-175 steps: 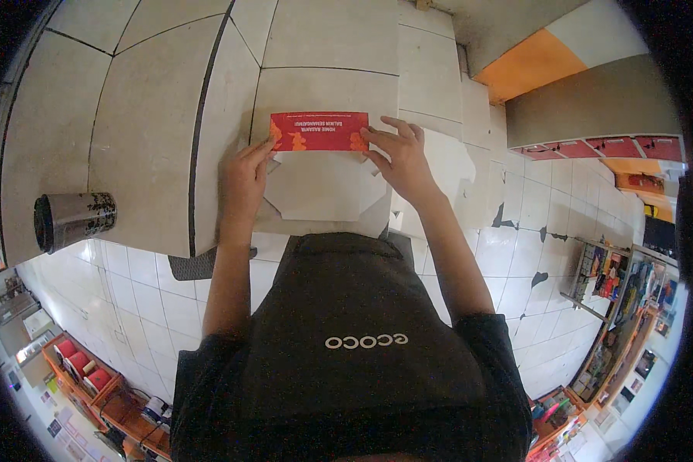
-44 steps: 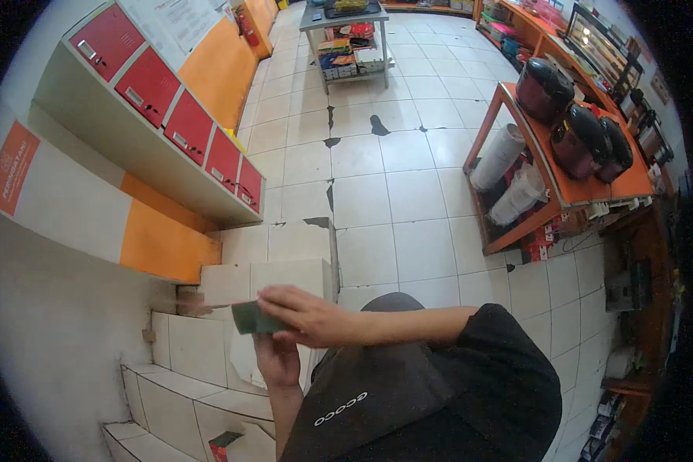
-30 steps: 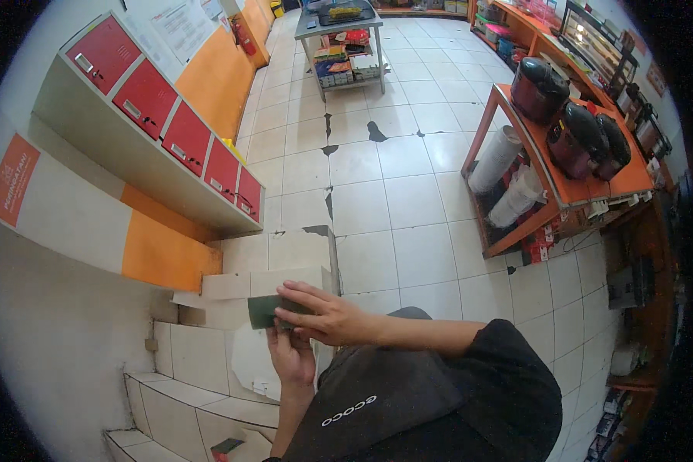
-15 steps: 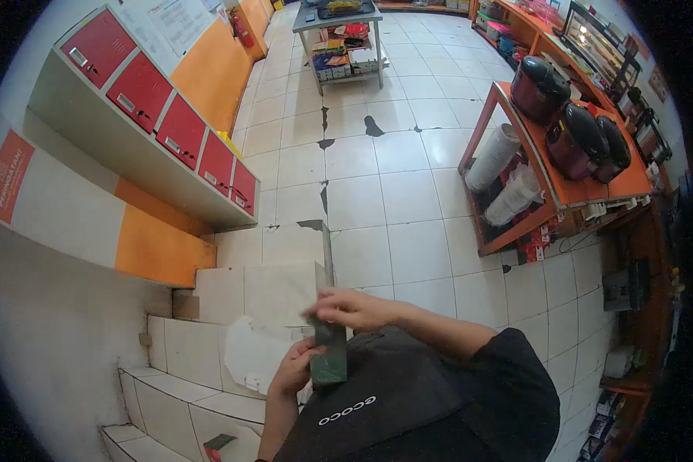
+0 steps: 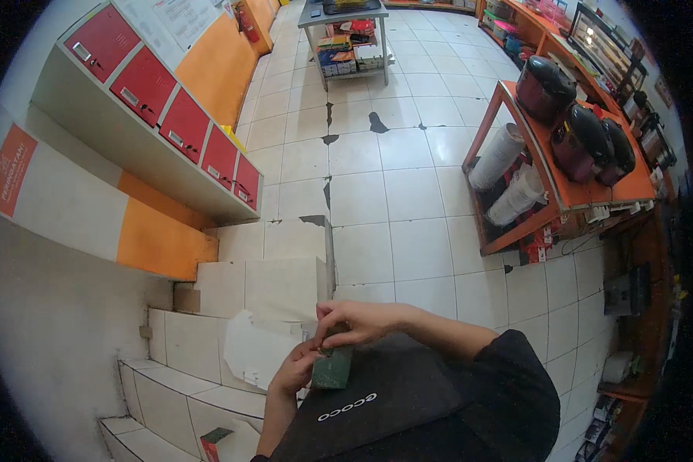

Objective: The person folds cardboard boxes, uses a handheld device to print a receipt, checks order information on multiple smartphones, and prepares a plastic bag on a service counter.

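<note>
A small dark green box (image 5: 331,373) is held low in front of my dark clothing. My left hand (image 5: 294,369) grips its left side, fingers closed around the edge. Over the far end my right hand (image 5: 353,320) bends its fingers down and pinches at the box's top, close to the left fingertips. The fingers hide that end, so its flap cannot be made out. Beside my left hand, white flat card or paper (image 5: 254,350) lies on the tiled step. A red-and-green box (image 5: 215,437) sits lower, left of my left forearm.
Tiled steps (image 5: 185,350) run along the left, below red lockers (image 5: 185,127). On the right stands an orange table (image 5: 508,100) with dark rice cookers (image 5: 581,146) on top and wrapped rolls (image 5: 497,158) beneath. A metal table (image 5: 343,19) is far ahead.
My right hand has moved slightly down and nearer the left, its fingers now closed at the box's far end instead of blurred over it. The box shows less of its length.
</note>
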Tool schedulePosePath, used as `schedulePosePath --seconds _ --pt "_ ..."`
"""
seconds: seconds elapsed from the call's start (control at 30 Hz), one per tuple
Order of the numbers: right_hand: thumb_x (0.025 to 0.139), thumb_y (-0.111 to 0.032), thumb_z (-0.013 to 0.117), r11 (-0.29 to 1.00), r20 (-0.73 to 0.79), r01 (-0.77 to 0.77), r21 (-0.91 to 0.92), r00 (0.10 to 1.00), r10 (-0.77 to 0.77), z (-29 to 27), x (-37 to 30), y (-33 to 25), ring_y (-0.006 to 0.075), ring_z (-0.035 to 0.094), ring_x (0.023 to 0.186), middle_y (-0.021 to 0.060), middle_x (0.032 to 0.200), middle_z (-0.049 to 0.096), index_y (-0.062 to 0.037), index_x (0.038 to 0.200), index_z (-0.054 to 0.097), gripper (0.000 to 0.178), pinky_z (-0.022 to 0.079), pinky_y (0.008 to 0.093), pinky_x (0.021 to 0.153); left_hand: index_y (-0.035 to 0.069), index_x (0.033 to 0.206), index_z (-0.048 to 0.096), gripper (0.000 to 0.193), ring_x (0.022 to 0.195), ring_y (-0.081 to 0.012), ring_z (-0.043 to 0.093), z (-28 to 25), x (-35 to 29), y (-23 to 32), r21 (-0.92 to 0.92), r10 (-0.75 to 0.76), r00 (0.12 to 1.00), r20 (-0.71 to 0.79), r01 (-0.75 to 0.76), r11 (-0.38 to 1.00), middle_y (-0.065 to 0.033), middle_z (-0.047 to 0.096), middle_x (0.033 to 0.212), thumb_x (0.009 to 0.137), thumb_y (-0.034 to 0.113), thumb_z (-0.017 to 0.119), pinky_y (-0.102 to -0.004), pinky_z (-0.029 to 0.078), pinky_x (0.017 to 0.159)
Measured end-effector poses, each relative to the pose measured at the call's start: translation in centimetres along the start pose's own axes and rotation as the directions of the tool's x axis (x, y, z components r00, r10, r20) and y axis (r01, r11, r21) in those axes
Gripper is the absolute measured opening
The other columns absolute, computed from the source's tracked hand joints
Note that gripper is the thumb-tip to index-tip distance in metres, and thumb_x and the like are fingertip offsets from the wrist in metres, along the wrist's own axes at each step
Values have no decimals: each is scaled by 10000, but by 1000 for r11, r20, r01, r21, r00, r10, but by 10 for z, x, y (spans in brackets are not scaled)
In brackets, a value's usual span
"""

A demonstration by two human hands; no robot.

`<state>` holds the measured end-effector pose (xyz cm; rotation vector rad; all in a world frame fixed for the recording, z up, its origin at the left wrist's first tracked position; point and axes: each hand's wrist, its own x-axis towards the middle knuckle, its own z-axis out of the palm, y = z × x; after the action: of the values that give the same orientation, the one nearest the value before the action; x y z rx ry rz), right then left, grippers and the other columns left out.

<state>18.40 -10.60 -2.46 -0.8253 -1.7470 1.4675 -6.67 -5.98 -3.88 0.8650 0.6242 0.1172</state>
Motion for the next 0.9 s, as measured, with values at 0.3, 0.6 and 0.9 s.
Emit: schedulePosePath --seconds 0.3,0.6,0.9 --pt "715 -497 830 854 -383 -73 -514 911 -153 24 -11 0 489 415 1297 311 1415 409 -110 1416 482 873 355 521 1096 6 1413 483 407 1151 -219 617 13 10 23 243 265 912 -312 -193 950 -131 635 1238 1061 207 444 -379 473 1027" --pt "857 -369 752 892 -746 249 378 652 135 -27 -51 2 215 422 1326 108 1398 447 -76 1451 383 758 365 390 1106 0 1572 165 983 1470 -334 304 -8 -24 58 710 727 617 -302 -363 603 -190 304 1586 915 525 674 -481 205 1205" --pt "841 -647 675 883 -720 196 427 664 201 -22 -49 21 246 498 1311 127 1392 480 -75 1455 360 896 416 443 1084 46 1539 297 1025 1489 -352 267 -4 -18 52 693 774 571 -272 -442 569 -203 304 1595 849 749 583 -526 179 1204"
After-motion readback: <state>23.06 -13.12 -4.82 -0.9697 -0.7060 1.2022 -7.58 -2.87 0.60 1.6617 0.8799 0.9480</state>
